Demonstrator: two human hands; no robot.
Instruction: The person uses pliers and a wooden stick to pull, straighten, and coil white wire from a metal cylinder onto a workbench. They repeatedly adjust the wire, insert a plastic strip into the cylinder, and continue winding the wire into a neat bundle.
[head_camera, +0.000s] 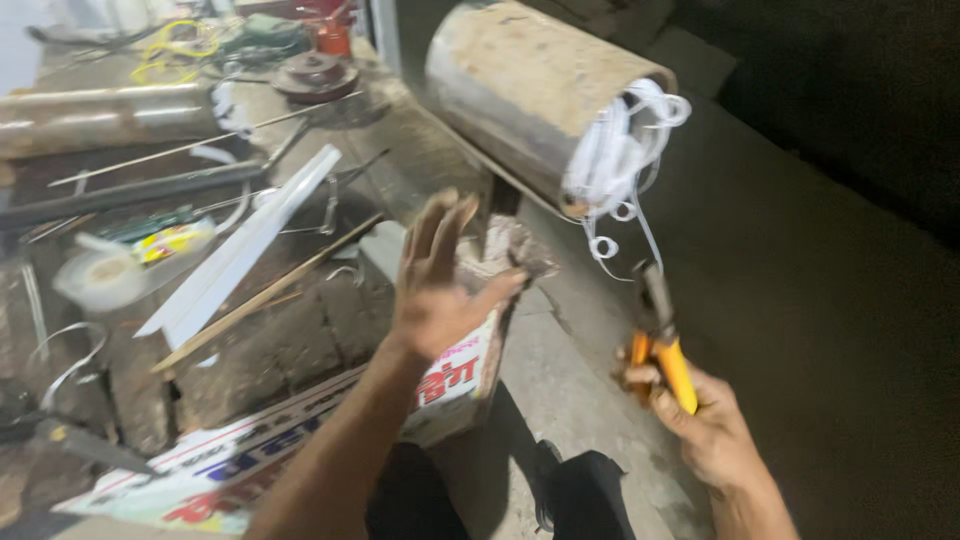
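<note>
- The left hand (435, 280) is raised near the middle of the scene, palm turned away, fingers spread upward while the thumb pinches a crumpled grey rag (505, 250) against the palm.
- The left forearm rises from the near edge, crossing a printed white sack (300, 440) that drapes over the bench (270, 350) edge.
- The right hand (705, 425), low at the near right, is closed around the yellow-and-orange handles of a pair of pliers (655, 335), whose dark jaws point up and away.
- Just beyond the pliers, white cord (615, 165) spills in loops from the open end of a large rusty metal cylinder (530, 90) lying at the far centre.
- On the bench to the left lie a white plastic strip (245, 245), a thin wooden stick (270, 295) and metal rods (200, 145).
</note>
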